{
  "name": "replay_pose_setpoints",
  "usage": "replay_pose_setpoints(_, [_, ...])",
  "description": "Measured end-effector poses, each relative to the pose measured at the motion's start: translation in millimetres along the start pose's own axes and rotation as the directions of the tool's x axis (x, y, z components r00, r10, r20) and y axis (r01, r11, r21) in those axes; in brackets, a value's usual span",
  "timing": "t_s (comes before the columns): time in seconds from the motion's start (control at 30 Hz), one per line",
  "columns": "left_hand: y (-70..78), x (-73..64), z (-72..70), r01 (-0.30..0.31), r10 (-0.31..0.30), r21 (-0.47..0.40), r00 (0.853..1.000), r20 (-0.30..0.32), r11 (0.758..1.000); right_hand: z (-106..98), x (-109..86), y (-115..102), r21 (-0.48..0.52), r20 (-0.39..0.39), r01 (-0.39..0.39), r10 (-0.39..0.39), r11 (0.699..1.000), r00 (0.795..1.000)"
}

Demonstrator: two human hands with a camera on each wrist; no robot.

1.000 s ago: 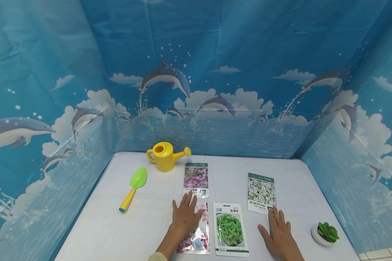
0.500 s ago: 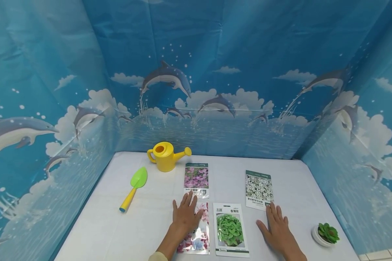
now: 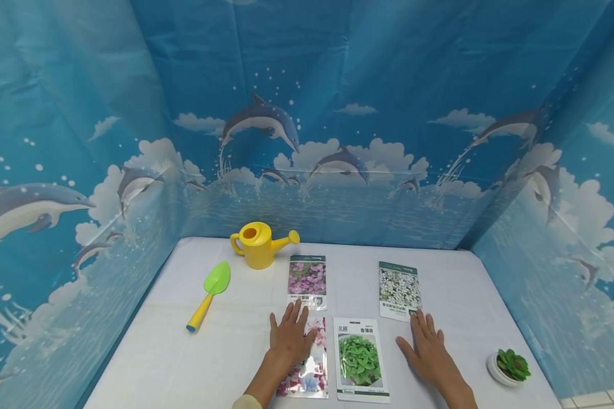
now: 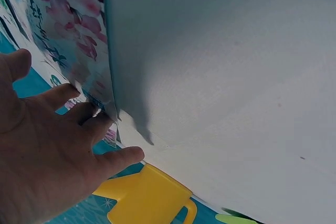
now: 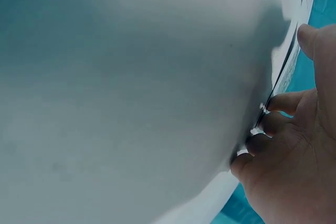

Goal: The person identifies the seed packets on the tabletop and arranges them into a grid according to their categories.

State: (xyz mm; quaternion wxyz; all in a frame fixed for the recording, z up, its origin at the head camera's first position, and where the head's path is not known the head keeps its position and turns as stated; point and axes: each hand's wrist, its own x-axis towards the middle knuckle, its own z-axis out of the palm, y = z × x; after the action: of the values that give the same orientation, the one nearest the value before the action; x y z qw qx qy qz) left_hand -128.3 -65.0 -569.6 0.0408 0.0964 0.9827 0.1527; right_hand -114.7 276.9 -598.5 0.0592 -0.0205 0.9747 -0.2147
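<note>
My left hand [image 3: 288,339] lies with spread fingers over a pink-flowered seed packet [image 3: 312,375], its fingertips at the lower edge of a purple-flowered seed packet [image 3: 307,278]. My right hand [image 3: 430,352] has straight fingers, and the fingertips touch the bottom right corner of a white-flowered seed packet [image 3: 399,289], which lies slightly tilted. Between the hands is a seed packet with green leaves [image 3: 359,359]. In the left wrist view the pink-flowered packet [image 4: 73,24] shows beside the left fingers. The right wrist view shows the right hand [image 5: 294,140] low over the white cloth.
A yellow watering can [image 3: 258,247] stands at the back left of the white-covered table [image 3: 158,341]. Left of the packets lies a green and yellow toy trowel [image 3: 210,295]. A small potted succulent [image 3: 509,366] stands at the right edge. Dolphin-print curtains [image 3: 337,85] enclose the table.
My right hand has moved left and a little away from me, and the white-flowered packet has slid the same way with it. The left hand has stayed in place.
</note>
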Motion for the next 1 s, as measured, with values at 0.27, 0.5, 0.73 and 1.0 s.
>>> replay_pose_setpoints(0.27, [-0.9, 0.1, 1.5, -0.002, 0.002, -0.011, 1.000, -0.002, 1.000, 3, 7.1, -2, 0.015, 0.011, 0.010, -0.010, 1.000, 1.000])
replay_pose_setpoints(0.5, [-0.2, 0.2, 2.2, 0.003, -0.003, 0.001, 1.000, -0.006, 1.000, 3, 14.8, -7, 0.028, 0.012, 0.022, -0.022, 0.999, 1.000])
replay_pose_setpoints(0.73, [0.0, 0.3, 1.9, 0.004, -0.004, 0.020, 1.000, -0.005, 1.000, 5, 20.0, -16, 0.016, 0.017, 0.027, -0.027, 0.999, 0.999])
replay_pose_setpoints(1.0, [0.0, 0.4, 1.1, 0.003, -0.004, 0.035, 1.000, 0.009, 0.999, 8, 26.8, -25, 0.009, 0.010, 0.049, -0.049, 0.999, 0.999])
